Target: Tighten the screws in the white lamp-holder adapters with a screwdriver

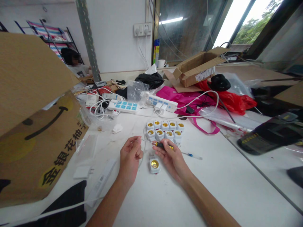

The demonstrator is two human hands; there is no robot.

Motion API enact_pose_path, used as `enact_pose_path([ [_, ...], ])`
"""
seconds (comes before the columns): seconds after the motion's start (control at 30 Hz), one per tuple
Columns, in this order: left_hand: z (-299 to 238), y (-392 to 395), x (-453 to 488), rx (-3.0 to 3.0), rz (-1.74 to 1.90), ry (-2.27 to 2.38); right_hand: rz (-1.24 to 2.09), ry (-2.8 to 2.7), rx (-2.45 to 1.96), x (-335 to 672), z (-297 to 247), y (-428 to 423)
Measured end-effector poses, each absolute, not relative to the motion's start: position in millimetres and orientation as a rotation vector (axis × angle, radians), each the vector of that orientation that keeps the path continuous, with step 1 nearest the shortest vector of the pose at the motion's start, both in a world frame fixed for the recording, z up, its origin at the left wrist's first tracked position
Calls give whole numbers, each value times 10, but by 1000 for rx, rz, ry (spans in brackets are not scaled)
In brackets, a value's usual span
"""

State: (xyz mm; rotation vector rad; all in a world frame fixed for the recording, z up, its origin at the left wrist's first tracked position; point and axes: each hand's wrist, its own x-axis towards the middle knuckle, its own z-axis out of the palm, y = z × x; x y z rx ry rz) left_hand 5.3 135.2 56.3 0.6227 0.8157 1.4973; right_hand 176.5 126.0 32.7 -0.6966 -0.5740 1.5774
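Note:
A screwdriver (pixel 160 145) with a black and yellow handle lies across my right hand (pixel 170 156), whose fingers are wrapped round the handle. Its thin metal shaft points left. At the shaft's end, the thumb and fingers of my left hand (pixel 130 154) pinch together around the tip; whether a small part is between them I cannot tell. Between my wrists on the table sits one white plug-in lamp socket (pixel 154 165) with a brass-coloured inside, open side up. Just beyond my hands, several more such lamp sockets (pixel 165 126) stand in two rows.
A pen (pixel 191 155) lies right of my right hand. Power strips (pixel 125 106) with tangled white cables cross the back of the table. A large cardboard box (pixel 35 151) stands at left, a black and yellow device (pixel 267 134) at right. A person (pixel 79 67) sits far back left.

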Motion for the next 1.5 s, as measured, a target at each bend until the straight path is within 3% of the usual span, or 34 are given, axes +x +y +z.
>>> enact_pose_path([
  [1.5, 625, 1342, 5, 480, 1450, 704, 1697, -737, -729, 1761, 350, 1191],
])
